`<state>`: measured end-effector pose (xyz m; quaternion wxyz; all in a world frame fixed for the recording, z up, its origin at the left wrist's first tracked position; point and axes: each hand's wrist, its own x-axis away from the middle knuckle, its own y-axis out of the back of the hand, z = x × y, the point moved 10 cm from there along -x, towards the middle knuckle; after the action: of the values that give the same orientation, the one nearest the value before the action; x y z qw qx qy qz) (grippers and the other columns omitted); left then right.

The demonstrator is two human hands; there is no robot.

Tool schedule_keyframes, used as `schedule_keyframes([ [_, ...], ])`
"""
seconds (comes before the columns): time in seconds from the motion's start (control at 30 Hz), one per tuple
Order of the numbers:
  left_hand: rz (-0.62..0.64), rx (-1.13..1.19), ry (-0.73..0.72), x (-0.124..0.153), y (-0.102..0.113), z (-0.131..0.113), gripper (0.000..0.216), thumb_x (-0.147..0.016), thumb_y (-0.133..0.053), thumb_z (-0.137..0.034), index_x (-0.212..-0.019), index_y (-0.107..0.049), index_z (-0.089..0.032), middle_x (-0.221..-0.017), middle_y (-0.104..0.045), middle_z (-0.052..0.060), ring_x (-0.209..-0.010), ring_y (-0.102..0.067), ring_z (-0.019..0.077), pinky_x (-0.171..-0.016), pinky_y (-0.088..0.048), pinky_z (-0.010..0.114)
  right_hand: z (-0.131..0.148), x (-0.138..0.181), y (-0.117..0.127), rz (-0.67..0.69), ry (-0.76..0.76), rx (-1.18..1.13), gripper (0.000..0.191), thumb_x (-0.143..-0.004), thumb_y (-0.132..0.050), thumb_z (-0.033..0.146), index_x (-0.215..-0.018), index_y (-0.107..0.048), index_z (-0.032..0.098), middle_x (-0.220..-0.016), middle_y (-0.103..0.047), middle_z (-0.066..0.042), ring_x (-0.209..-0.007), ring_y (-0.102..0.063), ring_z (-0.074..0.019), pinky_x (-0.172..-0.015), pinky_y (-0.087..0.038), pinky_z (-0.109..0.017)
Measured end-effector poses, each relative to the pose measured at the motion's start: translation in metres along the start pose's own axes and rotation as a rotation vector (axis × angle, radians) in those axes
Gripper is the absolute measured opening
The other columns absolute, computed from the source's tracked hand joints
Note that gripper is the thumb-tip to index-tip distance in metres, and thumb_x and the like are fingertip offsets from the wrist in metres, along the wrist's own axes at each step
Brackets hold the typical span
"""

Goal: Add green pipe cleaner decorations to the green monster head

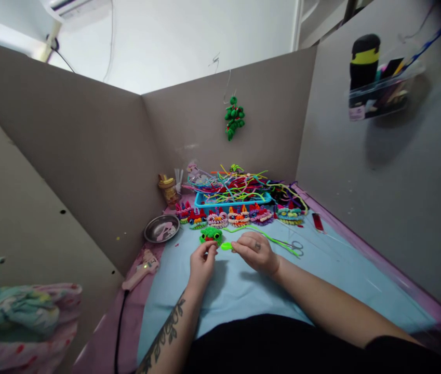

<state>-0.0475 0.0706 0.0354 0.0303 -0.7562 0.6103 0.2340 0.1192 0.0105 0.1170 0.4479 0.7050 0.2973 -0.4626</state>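
My left hand [202, 262] is pinched shut just under a fuzzy green pipe-cleaner figure [211, 235] on the light blue mat [243, 291]. My right hand [255, 252] is curled, knuckles up, with a ring on one finger, gripping a bright green pipe cleaner [227, 246] whose short end sticks out between the two hands. A long green strand [272, 239] trails to the right behind that hand. What the left fingertips pinch is too small to make out.
A row of finished pipe-cleaner figures [239, 216] lines the back, before a blue basket [236, 200] of loose pipe cleaners. Scissors [296, 245] lie right, a steel bowl [161, 228] and glue gun [142, 270] left. Grey partitions enclose the desk; a green ornament [235, 117] hangs.
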Motion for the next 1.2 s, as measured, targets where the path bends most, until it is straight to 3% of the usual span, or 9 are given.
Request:
schedule_keyframes([
  [0.1, 0.01, -0.019, -0.062, 0.003, 0.0, -0.007, 0.023, -0.081, -0.052, -0.032, -0.091, -0.064, -0.016, -0.084, -0.066, 0.006, -0.07, -0.061, 0.0139, -0.059, -0.048, 0.022, -0.008, 0.002, -0.01, 0.05, -0.075, -0.054, 0.022, -0.078, -0.058, 0.012, -0.099, -0.058, 0.02, -0.078, -0.061, -0.004, -0.074, -0.054, -0.0167, -0.067, -0.043, -0.031],
  [0.23, 0.023, -0.068, -0.112, 0.004, -0.001, -0.014, 0.022, -0.082, -0.051, -0.031, -0.09, -0.065, -0.016, -0.086, -0.065, 0.006, -0.073, -0.06, 0.0143, -0.06, -0.048, 0.022, -0.034, 0.011, -0.036, 0.171, -0.333, -0.197, 0.009, -0.082, -0.052, 0.017, -0.089, -0.059, 0.019, -0.082, -0.059, -0.007, -0.081, -0.053, -0.0179, -0.073, -0.043, -0.032],
  [0.43, 0.076, -0.166, -0.12, 0.003, -0.01, -0.013, 0.022, -0.082, -0.049, -0.03, -0.089, -0.066, -0.017, -0.083, -0.064, 0.007, -0.074, -0.059, 0.0154, -0.056, -0.047, 0.021, -0.056, 0.029, -0.065, 0.343, -0.598, -0.376, 0.01, -0.083, -0.051, 0.018, -0.075, -0.058, 0.018, -0.072, -0.056, -0.002, -0.072, -0.052, -0.0153, -0.067, -0.041, -0.028],
  [0.9, 0.201, -0.337, -0.151, 0.007, -0.027, -0.012, 0.016, -0.078, -0.053, -0.026, -0.077, -0.066, -0.016, -0.074, -0.065, 0.005, -0.068, -0.057, 0.0138, -0.059, -0.043, 0.021, -0.06, 0.036, -0.07, 0.349, -0.696, -0.435, 0.008, -0.079, -0.054, 0.017, -0.076, -0.061, 0.018, -0.075, -0.057, -0.002, -0.074, -0.053, -0.015, -0.068, -0.041, -0.027],
  [1.07, 0.211, -0.273, -0.043, 0.004, -0.025, -0.003, 0.02, -0.076, -0.053, -0.029, -0.07, -0.065, -0.014, -0.067, -0.063, 0.002, -0.063, -0.054, 0.013, -0.059, -0.04, 0.021, -0.065, 0.038, -0.072, 0.325, -0.768, -0.513, 0.014, -0.082, -0.051, 0.02, -0.084, -0.065, 0.018, -0.077, -0.06, -0.003, -0.073, -0.055, -0.0143, -0.067, -0.043, -0.026],
  [1.2, 0.267, -0.13, 0.079, 0.003, -0.029, 0.007, 0.023, -0.073, -0.054, -0.032, -0.062, -0.059, -0.013, -0.054, -0.051, -0.002, -0.053, -0.044, 0.0091, -0.052, -0.034, 0.02, -0.067, 0.036, -0.07, 0.295, -0.75, -0.591, 0.022, -0.082, -0.049, 0.015, -0.098, -0.064, 0.02, -0.087, -0.059, -0.005, -0.079, -0.056, -0.0145, -0.07, -0.044, -0.026],
])
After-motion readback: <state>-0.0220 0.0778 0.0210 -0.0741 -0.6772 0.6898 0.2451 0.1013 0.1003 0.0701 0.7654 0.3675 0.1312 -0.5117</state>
